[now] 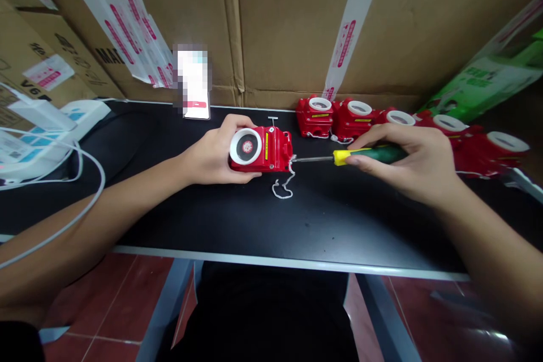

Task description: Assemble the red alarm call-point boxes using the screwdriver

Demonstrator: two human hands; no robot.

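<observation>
Left hand [212,153] grips red toy [265,150]; right hand [407,161] holds screwdriver [360,155].

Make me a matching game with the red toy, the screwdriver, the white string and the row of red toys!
Things:
1. red toy
2. screwdriver
3. white string
4. row of red toys

Places:
A. lined up by the cardboard wall
B. held in the right hand
C. looped on the black table
D. gripped by the left hand

Pairs: 1-D, 2-B, 3-C, 4-A

Counter [237,226]: bare black strip along the near edge. Obstacles: row of red toy units [382,119] at back right; white cable [85,203] and power strips [46,124] at left.
</observation>
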